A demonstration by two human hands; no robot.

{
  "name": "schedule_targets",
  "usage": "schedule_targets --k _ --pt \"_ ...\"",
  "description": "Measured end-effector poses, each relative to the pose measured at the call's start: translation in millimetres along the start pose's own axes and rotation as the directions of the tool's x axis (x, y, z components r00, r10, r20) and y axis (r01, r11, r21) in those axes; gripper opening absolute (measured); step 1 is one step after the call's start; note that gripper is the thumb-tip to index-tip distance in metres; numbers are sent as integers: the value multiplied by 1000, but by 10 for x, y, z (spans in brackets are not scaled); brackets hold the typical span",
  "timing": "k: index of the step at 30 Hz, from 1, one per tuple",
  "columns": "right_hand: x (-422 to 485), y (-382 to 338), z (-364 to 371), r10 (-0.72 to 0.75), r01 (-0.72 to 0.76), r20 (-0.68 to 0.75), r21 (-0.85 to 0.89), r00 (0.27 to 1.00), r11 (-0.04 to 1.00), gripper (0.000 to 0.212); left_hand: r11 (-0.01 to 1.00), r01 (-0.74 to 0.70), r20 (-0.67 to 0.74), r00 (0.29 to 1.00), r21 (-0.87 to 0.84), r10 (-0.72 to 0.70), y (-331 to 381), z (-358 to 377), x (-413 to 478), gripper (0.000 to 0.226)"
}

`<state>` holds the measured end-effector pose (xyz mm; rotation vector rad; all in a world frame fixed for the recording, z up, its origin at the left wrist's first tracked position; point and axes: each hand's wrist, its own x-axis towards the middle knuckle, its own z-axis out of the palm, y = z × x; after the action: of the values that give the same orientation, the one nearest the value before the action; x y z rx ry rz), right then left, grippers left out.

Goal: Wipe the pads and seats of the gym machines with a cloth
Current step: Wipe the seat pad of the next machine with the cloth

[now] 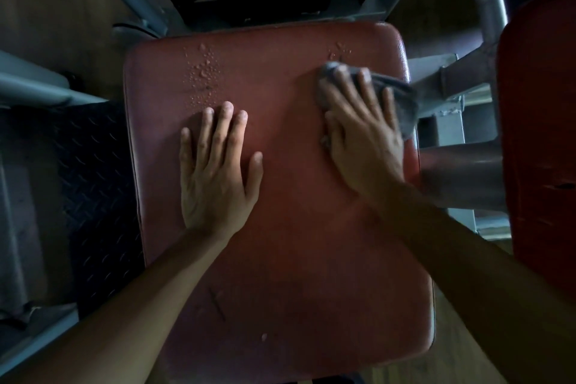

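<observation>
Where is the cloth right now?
In the head view, the grey cloth is under the right hand, pressed flat on the far right part of the red seat pad, next to some water drops.

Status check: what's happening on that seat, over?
Left hand flat on red seat. Right hand pressing grey cloth. Droplets unwiped near far edge. Nothing blocking.

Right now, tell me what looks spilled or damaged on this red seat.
Droplets bead on the seat pad beyond the left hand, with a smaller patch past the cloth under the right hand. A dark scratch marks the near part. The neighbouring pad shows a tear.
</observation>
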<state>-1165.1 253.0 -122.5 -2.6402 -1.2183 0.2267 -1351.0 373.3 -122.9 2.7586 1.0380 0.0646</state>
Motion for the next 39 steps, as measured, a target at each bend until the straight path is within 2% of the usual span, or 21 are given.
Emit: schedule_targets --k 3,4,7,8,10,12,13,16,17,20,21,23,25,26,28,30,32,33,35,37,39 --pt "160 -48 9 370 -365 -42 101 928 926 51 1000 0 8 1000 1 0 -7 6 5 60" --pt "149 -176 23 353 -348 -41 93 935 933 51 1000 -2 10 1000 2 2 -7 7 3 60" --pt "16 -134 44 -54 54 11 1 998 999 51 1000 -1 3 1000 1 1 3 3 -2 60" --pt "52 -8 21 -89 89 3 -9 996 996 50 1000 2 4 1000 2 -2 0 3 1 60" --pt "198 96 3 139 -136 -59 56 988 989 50 1000 2 14 1000 3 -2 3 6 6 60" --pt "296 -117 40 372 -362 -73 123 925 924 51 1000 4 13 1000 12 -4 1 7 6 60" --pt "274 -247 54 345 -337 -73 110 936 935 52 1000 4 11 1000 14 -4 4 7 3 60" --pt "151 -179 71 -43 44 -39 29 998 999 50 1000 6 9 1000 18 -6 10 -5 3 60" --pt "209 -45 55 -48 49 -50 23 998 999 49 1000 7 14 1000 18 -7 11 -6 7 60" --pt "410 -57 63 334 -324 -91 111 938 940 52 1000 12 27 1000 22 -13 10 -7 5 60" --pt "399 -181 82 356 -345 -88 123 930 931 53 1000 12 28 1000 25 -13 8 -3 1 60" --pt "190 -336 83 94 -91 -41 70 995 993 52 1000 12 28 1000 21 -12 6 -7 1 60" --pt "-8 -172 27 -159 159 42 4 986 987 52 1000 15 23 1000 14 -15 3 -9 2 60" --pt "-10 -38 -6 -164 165 47 -13 985 986 51 1000 16 22 1000 14 -16 2 -11 0 60" --pt "171 105 -13 14 -15 -20 -31 1000 999 51 1000 14 24 1000 18 -14 8 -7 -2 60" --pt "474 19 42 216 -215 -85 18 973 976 52 999 10 25 1000 36 -10 7 0 10 60" --pt "643 -199 104 280 -274 -104 69 954 959 52 999 11 36 999 41 -13 0 3 12 60" --pt "629 -285 119 235 -228 -105 72 966 971 52 999 15 37 999 38 -16 -1 2 9 60" --pt "367 -338 121 14 -13 -65 20 998 1000 51 999 18 33 999 33 -20 1 -7 0 60" --pt "-50 -182 74 -193 194 27 -35 981 980 50 1000 16 25 1000 21 -17 5 -11 2 60" --pt "-292 103 -10 -252 257 74 -70 965 964 50 1000 14 19 1000 17 -14 9 -8 2 60"
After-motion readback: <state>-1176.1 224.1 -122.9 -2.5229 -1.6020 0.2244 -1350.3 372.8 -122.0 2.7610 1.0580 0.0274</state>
